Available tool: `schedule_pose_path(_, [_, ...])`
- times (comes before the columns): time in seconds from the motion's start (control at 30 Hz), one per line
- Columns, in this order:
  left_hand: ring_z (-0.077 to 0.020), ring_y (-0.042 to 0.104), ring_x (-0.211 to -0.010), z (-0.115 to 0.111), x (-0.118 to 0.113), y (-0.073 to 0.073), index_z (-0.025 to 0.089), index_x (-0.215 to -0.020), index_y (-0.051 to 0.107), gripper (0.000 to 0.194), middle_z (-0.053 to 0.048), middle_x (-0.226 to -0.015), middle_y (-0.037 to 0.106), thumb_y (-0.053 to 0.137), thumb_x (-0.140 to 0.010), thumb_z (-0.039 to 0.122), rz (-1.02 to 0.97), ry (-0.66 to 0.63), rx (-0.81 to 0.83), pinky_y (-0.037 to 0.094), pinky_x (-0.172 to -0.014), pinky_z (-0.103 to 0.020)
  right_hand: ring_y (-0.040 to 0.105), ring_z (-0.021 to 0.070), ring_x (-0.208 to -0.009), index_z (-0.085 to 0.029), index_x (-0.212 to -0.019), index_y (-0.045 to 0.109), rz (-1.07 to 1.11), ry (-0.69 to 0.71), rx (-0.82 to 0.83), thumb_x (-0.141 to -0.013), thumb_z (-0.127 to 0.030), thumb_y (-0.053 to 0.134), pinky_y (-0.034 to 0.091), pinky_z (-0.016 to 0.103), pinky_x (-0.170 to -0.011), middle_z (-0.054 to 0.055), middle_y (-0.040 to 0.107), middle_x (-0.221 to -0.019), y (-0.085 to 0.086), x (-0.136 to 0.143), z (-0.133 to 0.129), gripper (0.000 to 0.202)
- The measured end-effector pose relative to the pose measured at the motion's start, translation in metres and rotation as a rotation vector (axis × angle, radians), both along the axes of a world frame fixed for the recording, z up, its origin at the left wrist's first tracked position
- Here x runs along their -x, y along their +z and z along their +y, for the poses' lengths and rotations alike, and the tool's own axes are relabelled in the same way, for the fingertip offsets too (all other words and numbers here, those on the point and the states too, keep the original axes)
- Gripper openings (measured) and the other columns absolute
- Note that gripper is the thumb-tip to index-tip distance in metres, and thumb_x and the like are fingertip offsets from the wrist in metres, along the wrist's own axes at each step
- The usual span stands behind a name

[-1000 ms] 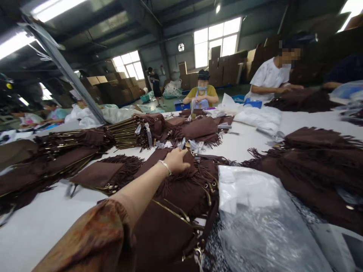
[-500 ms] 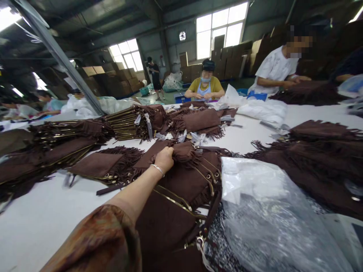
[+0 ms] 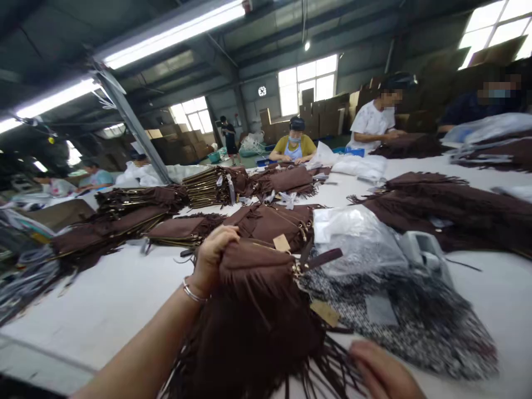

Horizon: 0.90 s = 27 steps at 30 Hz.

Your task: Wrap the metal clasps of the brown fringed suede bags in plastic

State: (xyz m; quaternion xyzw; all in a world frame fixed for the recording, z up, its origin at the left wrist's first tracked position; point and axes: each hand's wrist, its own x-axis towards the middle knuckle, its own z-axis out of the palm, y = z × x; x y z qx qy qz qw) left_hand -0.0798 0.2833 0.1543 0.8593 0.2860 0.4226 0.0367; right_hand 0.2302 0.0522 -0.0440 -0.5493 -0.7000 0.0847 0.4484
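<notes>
My left hand point(image 3: 211, 256) grips the top edge of a brown suede fringed bag point(image 3: 257, 310) and holds it up close in front of me, its fringe hanging down. A tan paper tag point(image 3: 281, 243) and a brown strap point(image 3: 322, 259) show at the bag's top. At the bottom right my right hand point(image 3: 380, 372) touches the loose fringe ends; its fingers are partly out of frame. A silver bracelet sits on my left wrist.
More brown fringed bags point(image 3: 270, 219) lie in piles across the white table point(image 3: 100, 299). Clear plastic bags point(image 3: 357, 238) and a black-and-white patterned cloth point(image 3: 399, 321) lie to the right. Several seated people point(image 3: 296, 145) work at the far side, with cardboard boxes behind them.
My left hand reached out to the pile, closed on a fringed bag and pulled it back toward me, lifted. My right hand has come into view at the fringe.
</notes>
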Motion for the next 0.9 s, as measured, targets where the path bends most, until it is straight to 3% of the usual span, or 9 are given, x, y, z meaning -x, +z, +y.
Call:
schedule_pose_path(0.1, [-0.0203,0.057,-0.112,-0.079,0.034,-0.055,0.022,-0.086,0.064,0.021,-0.004,-0.093,0.068,0.045,-0.090,0.015,0.294,-0.028,0.081,0.033,-0.108,-0.045,0.064,0.0224,-0.095,-0.021,-0.105,0.062,0.076,-0.179,-0.025,-0.094,-0.027,0.050,0.053,0.036,-0.084,0.009,0.068,-0.101,0.004,-0.004,-0.013,0.018])
schedule_pose_path(0.2, [-0.0232,0.050,-0.122,-0.138,0.076,-0.102,0.024,-0.101,0.067,0.034,-0.005,-0.111,0.067,0.044,-0.085,0.006,0.496,0.179,0.152,0.029,-0.110,-0.048,0.058,0.0243,-0.108,-0.016,-0.115,0.058,0.010,-0.193,-0.067,-0.093,-0.027,0.048,0.046,0.041,-0.097,0.013,0.063,-0.113,0.021,0.010,-0.026,0.026])
schedule_pose_path(0.3, [-0.0303,0.043,-0.129,-0.176,0.101,-0.121,0.025,-0.118,0.064,0.053,-0.011,-0.130,0.058,0.042,-0.077,-0.001,0.525,0.494,0.162,0.034,-0.105,-0.052,0.052,0.0258,-0.116,-0.014,-0.122,0.056,-0.167,-0.067,-0.037,-0.092,-0.027,0.050,0.040,0.042,-0.103,0.015,0.059,-0.122,0.041,0.041,-0.032,0.033])
schedule_pose_path(0.4, [-0.0348,0.038,-0.133,-0.212,0.095,-0.118,0.016,-0.117,0.065,0.049,-0.018,-0.134,0.053,0.043,-0.076,0.000,0.392,0.636,0.131,0.033,-0.107,-0.054,0.054,0.0290,-0.111,-0.015,-0.119,0.059,-0.373,-0.016,0.145,-0.085,-0.030,0.059,0.043,0.043,-0.096,0.015,0.062,-0.118,0.050,0.071,-0.032,0.037])
schedule_pose_path(0.53, [-0.0258,0.054,-0.115,-0.269,0.047,-0.112,0.015,-0.110,0.066,0.040,-0.015,-0.119,0.061,0.043,-0.079,0.005,0.146,0.267,0.355,0.041,-0.102,-0.041,0.058,0.0289,-0.100,-0.017,-0.102,0.065,-0.574,-0.090,0.343,-0.081,-0.026,0.062,0.043,0.038,-0.086,0.013,0.067,-0.101,0.046,0.084,-0.036,0.023])
schedule_pose_path(0.6, [-0.0217,0.062,-0.094,-0.292,0.018,-0.117,0.018,-0.099,0.068,0.030,-0.011,-0.099,0.068,0.045,-0.082,0.010,0.055,0.060,0.707,0.049,-0.087,-0.035,0.060,0.0274,-0.097,-0.015,-0.094,0.065,-0.621,-0.111,0.363,-0.084,-0.018,0.055,0.042,0.035,-0.083,0.013,0.068,-0.096,0.045,0.082,-0.045,0.015])
schedule_pose_path(0.67, [-0.0194,0.065,-0.080,-0.304,-0.010,-0.124,0.017,-0.091,0.068,0.020,-0.010,-0.088,0.070,0.049,-0.085,0.019,-0.106,-0.013,1.149,0.050,-0.073,-0.031,0.061,0.0262,-0.092,-0.014,-0.089,0.066,-0.618,-0.129,0.378,-0.085,-0.015,0.050,0.041,0.034,-0.081,0.014,0.069,-0.091,0.048,0.081,-0.059,0.016])
schedule_pose_path(0.77, [-0.0180,0.067,-0.074,-0.302,-0.041,-0.136,0.014,-0.091,0.064,0.024,-0.011,-0.089,0.070,0.057,-0.086,0.037,-0.519,-0.051,1.678,0.049,-0.064,-0.027,0.064,0.0220,-0.082,-0.016,-0.097,0.067,-0.346,-0.086,0.460,-0.089,-0.021,0.048,0.042,0.029,-0.074,0.010,0.071,-0.087,0.061,0.091,-0.086,0.021])
schedule_pose_path(0.9, [-0.0147,0.064,-0.065,-0.275,-0.058,-0.142,0.012,-0.081,0.057,0.028,-0.008,-0.075,0.065,0.054,-0.090,0.039,-1.172,-0.138,1.911,0.052,-0.063,-0.026,0.064,0.0179,-0.077,-0.020,-0.105,0.066,0.089,0.167,0.545,-0.088,-0.026,0.049,0.045,0.026,-0.070,0.004,0.072,-0.087,0.075,0.117,-0.114,0.025])
